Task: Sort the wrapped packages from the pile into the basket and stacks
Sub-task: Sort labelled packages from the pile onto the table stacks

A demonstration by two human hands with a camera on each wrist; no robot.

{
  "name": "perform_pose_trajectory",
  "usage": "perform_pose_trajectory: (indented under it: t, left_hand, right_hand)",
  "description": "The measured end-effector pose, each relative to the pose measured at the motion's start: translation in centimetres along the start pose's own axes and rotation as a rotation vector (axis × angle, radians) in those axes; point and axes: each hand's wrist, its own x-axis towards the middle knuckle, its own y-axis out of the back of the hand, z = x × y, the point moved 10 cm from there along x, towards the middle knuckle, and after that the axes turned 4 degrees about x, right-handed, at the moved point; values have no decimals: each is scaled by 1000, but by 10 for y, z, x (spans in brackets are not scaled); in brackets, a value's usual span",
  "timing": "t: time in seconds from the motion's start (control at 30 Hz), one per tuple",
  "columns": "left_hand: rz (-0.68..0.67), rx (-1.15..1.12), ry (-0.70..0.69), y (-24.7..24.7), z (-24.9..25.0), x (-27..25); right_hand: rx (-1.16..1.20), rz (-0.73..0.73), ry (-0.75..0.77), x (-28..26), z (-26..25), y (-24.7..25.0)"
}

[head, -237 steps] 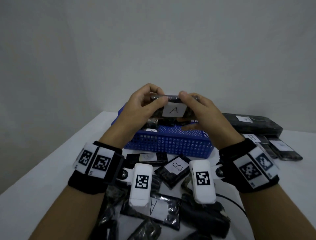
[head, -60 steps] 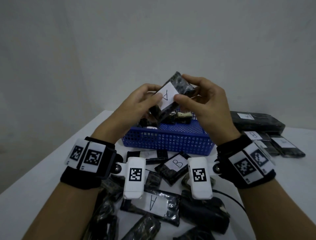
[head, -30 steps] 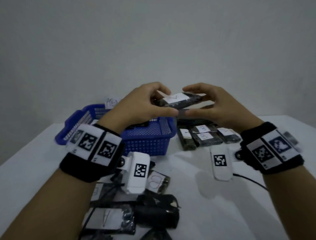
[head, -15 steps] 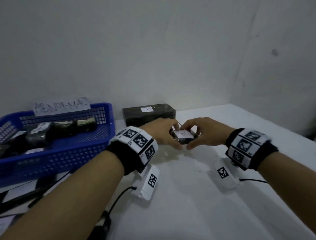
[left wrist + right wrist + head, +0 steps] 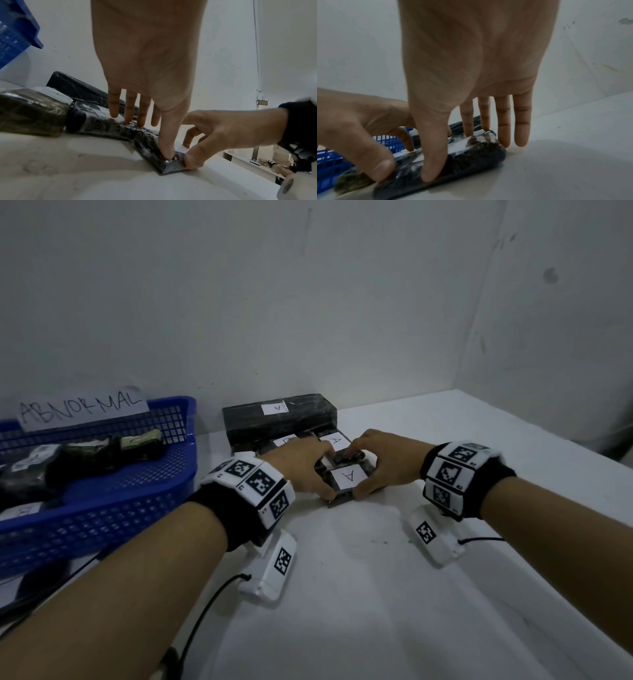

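Head view, centre frame: both hands are now setting the black plastic-wrapped package with the white "A" label (image 5: 347, 479) down on the white table (image 5: 376, 594), no longer lifted; left hand (image 5: 301, 465) and right hand (image 5: 383, 463) are pinching its sides, beside 2 sorted packages (image 5: 329, 441), right of the blue mesh basket (image 5: 113, 494).

We see a black wrapped package (image 5: 346, 479) with a white "A" label lying flat on the table, touching labelled packages (image 5: 334, 441) behind; a long black stack (image 5: 279, 419) at the wall; blue basket (image 5: 113, 498) left, holding dark packages (image 5: 102, 450).
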Motion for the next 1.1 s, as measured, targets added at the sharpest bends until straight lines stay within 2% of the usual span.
perform_pose_trajectory:
  t: [0.17,0.5,0.63,0.93,1.1]
  left_hand:
    - [36,-13,0,1,0,-2]
    - [10,-54,2,2,-4,-17]
    - [15,-74,5,2,-4,-23]
    - [43,-56,-24,20,-7,-46]
    - [82,-15,-41,33,-10,-69]
  right_hand:
    - [5,28,1,2,-4,4]
    - [-6,80,-2,-3,-15,5]
    - [-79,71,-32,-4,-21,6]
    - [-78,69,-77,-8,-19,4]
    - [-202,27,-48,-23,-48,5]
